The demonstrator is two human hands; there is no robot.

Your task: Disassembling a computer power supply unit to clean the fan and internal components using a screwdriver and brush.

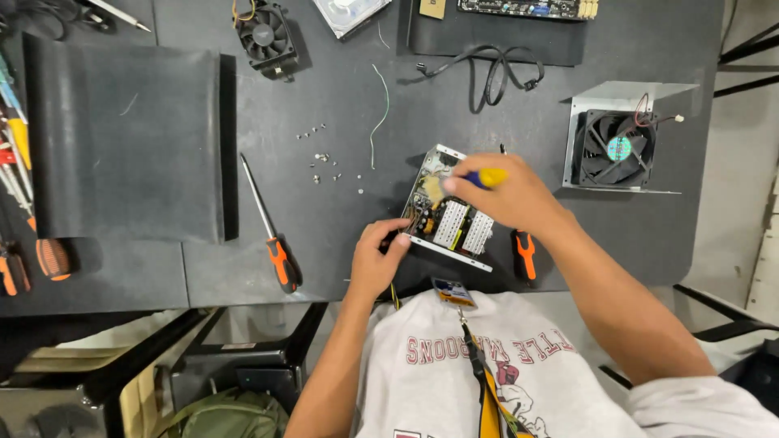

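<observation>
An opened power supply unit with its circuit board and silver heat sinks exposed lies near the front edge of the dark table. My right hand is over it, gripping a screwdriver with a yellow and blue handle, tip pointing down into the unit. My left hand pinches the unit's near left corner. A lid with a black fan lies to the right, apart from the unit.
An orange-handled screwdriver lies left of my left hand, another beside my right wrist. Several small screws are scattered behind. A black mat, more tools at far left, a loose fan, cables and boards sit farther back.
</observation>
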